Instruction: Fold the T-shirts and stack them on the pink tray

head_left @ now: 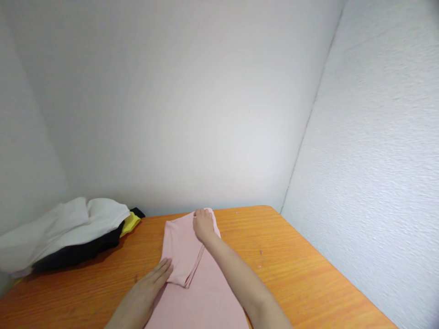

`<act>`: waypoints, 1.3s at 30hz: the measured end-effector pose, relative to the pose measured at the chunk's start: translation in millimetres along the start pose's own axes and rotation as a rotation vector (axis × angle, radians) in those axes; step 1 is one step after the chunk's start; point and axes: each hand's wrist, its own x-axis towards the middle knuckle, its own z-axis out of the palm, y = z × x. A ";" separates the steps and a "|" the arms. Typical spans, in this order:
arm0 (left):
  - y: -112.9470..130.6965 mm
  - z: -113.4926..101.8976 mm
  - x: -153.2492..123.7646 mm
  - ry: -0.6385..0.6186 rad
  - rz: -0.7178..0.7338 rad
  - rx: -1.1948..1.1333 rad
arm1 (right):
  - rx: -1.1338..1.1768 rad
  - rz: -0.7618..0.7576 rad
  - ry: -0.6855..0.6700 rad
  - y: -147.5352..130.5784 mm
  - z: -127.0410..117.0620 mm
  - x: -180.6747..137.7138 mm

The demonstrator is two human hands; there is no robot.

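A pink shirt (206,301) lies lengthwise on the table, its far end close to the wall. Its left side is folded inward, and a sleeve (181,256) rests on top with its hem opening toward me. My left hand (151,283) is flat at the shirt's left edge, fingers stretched out and their tips touching the folded cloth. Near the collar at the far end, my right hand (204,225) rests palm down on the fabric, its fingers slightly bent and apart. My right forearm crosses above the shirt's right edge. The near end of the shirt runs out of view.
On the left of the wooden table (274,256) is a heap of clothes: a white garment (85,221) on top, a black one (82,251) and a yellow one (129,224) beneath. A wall (206,114) stands behind the table, another (377,160) at its right.
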 end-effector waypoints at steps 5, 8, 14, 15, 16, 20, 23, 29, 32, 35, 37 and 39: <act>-6.0 6.5 1.2 -0.065 -0.002 0.015 | -0.043 -0.053 -0.127 45.7 -0.1 -14.1; -9.9 10.4 3.0 -0.065 -0.014 0.001 | -0.045 -0.082 -0.184 55.0 8.1 -9.5; -16.3 13.7 6.5 0.016 0.014 -0.004 | -0.046 -0.091 -0.176 56.9 13.9 0.6; -16.0 12.9 7.2 0.023 0.020 -0.004 | -0.045 -0.095 -0.172 56.5 12.3 0.3; -15.0 11.6 8.0 0.029 0.022 -0.004 | -0.044 -0.098 -0.166 55.8 9.7 -0.6; -7.7 4.5 11.8 0.023 0.020 0.028 | -0.044 -0.111 -0.097 46.0 -7.7 -9.5; -4.4 1.3 13.7 0.008 0.037 0.047 | -0.037 -0.157 -0.035 30.8 -20.7 -27.9; -3.1 -1.1 14.6 -0.003 0.045 0.075 | 0.059 -0.443 -0.161 17.8 -35.0 -110.6; -1.0 -2.3 15.3 -0.008 0.055 0.085 | 0.069 -0.560 -0.306 27.2 -49.0 -157.9; 0.2 -1.3 16.1 -0.020 0.067 0.092 | 0.073 -0.567 -0.380 36.7 -69.6 -198.6; 0.3 0.1 16.9 -0.034 0.068 0.120 | 0.079 -0.569 -0.400 40.5 -83.6 -223.8; 0.4 0.9 18.1 -0.029 0.079 0.158 | 0.082 -0.591 -0.407 42.7 -96.1 -249.6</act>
